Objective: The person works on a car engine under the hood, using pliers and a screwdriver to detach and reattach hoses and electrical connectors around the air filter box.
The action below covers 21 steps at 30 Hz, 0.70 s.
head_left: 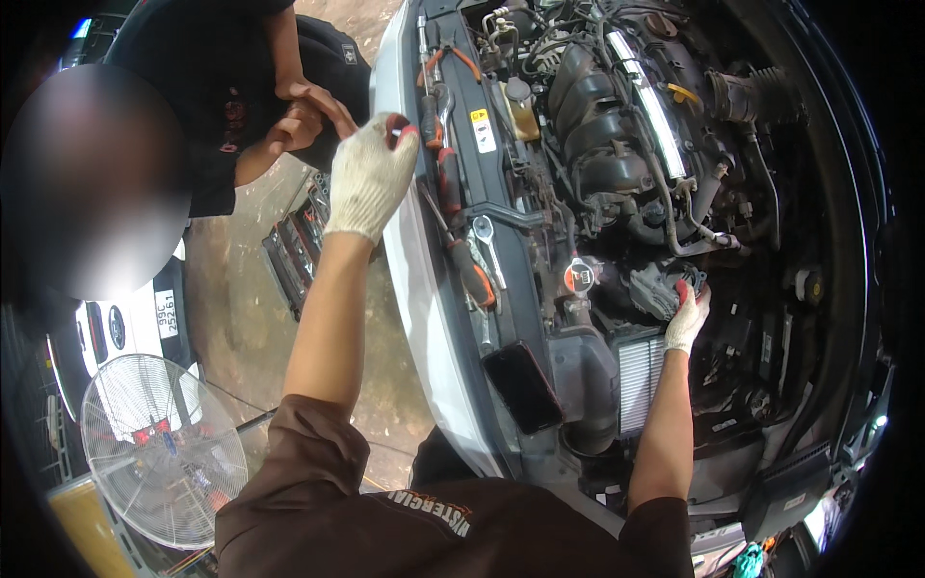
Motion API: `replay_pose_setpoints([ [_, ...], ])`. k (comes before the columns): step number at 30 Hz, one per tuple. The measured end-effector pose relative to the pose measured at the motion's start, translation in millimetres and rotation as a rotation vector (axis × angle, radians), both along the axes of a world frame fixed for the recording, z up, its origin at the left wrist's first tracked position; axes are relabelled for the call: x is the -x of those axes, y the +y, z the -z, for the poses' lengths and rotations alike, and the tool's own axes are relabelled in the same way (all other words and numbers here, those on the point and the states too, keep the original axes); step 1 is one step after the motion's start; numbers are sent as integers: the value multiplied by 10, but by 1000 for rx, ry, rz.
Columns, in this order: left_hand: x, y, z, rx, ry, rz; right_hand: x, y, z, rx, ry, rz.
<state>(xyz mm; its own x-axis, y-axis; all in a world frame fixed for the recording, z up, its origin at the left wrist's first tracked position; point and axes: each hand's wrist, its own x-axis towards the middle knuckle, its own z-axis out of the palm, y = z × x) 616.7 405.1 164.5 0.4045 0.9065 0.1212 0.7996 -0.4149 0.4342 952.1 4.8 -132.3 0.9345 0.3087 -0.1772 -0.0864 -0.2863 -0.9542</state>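
Observation:
My left hand (371,178), in a white knitted glove with red fingertips, is raised over the car's front edge, beside a co-worker's hands (306,116). Its fingers are curled together around a small whitish thing that I cannot make out. Deep in the engine bay, my right hand (687,320), gloved alike, closes on a grey, lumpy part (657,289) whose kind I cannot tell. Just below that part lies a white pleated air filter (640,385). A radiator cap (578,276) sits to the left of the grey part.
Along the front panel lie pliers (462,63), a ratchet (487,241), screwdrivers with red-black handles (472,275) and a dark phone (522,387). On the floor is a toolbox (289,255). A caged fan (164,453) stands lower left; the co-worker stands upper left.

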Motion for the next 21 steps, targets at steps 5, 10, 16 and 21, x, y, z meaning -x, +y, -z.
replay_pose_setpoints([
  [5, -418, 344, 0, 52, 46, 42, 5, -68, -13, -69, 80, 45],
  [10, -567, 626, -134, 5, 116, 155, 96, 151, -240, 210, -105, -42],
  [16, -221, -591, 9, 271, 308, 613, 0, -86, -18, 120, -56, 14],
  [21, 214, -1040, 151, 34, 615, 818, -1, -16, 23, -28, 12, 42],
])
